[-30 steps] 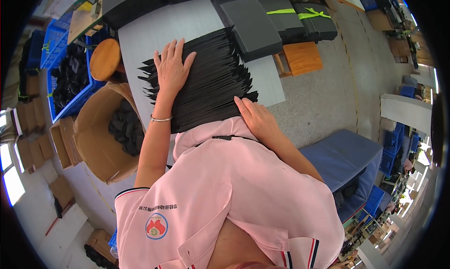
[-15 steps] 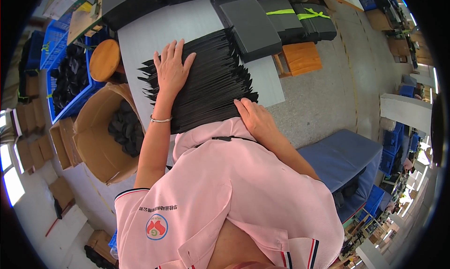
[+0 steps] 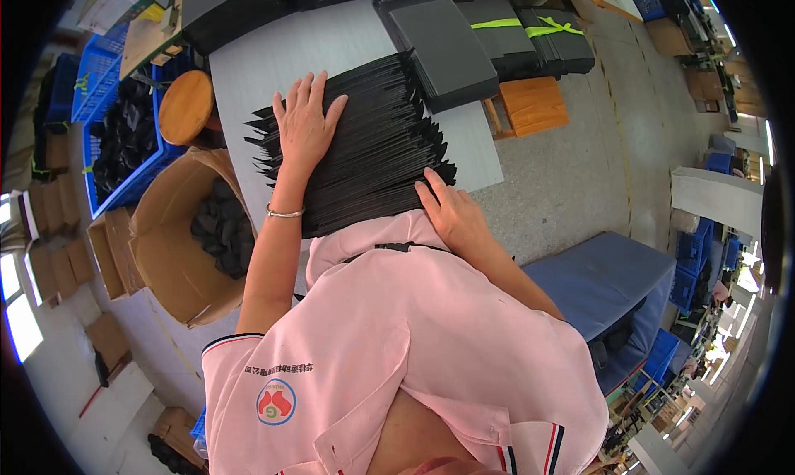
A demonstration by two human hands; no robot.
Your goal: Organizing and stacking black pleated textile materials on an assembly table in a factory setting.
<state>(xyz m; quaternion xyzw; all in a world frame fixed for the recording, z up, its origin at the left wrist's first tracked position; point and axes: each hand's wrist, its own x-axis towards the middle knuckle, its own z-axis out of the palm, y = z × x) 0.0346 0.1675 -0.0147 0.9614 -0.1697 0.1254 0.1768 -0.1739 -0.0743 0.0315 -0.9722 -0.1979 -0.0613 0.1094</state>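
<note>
A thick row of thin black sheets (image 3: 364,135) stands packed on edge on a pale board in front of me, its ends jagged at both sides. My left hand (image 3: 305,127) lies flat across the left part of the row, fingers stretched out and thumb apart. At the right edge, close to my body, my right hand (image 3: 451,210) touches the sheet ends with thumb and forefinger spread. A narrow gap shows between the sheets there. The undersides of the right fingertips are hidden.
Stacked dark grey sheets (image 3: 443,48) lie at the board's far right, beside bundles tied with yellow-green strips (image 3: 551,40). Wooden stools (image 3: 185,106) stand nearby. On the left are a cardboard box (image 3: 174,251) and a blue crate (image 3: 95,164) of black pieces; a blue padded bench (image 3: 604,268) is at right.
My right thumb and forefinger have spread apart, the forefinger moving slightly farther along the sheet ends, and a gap has appeared among the sheets. My left hand has stayed nearly still.
</note>
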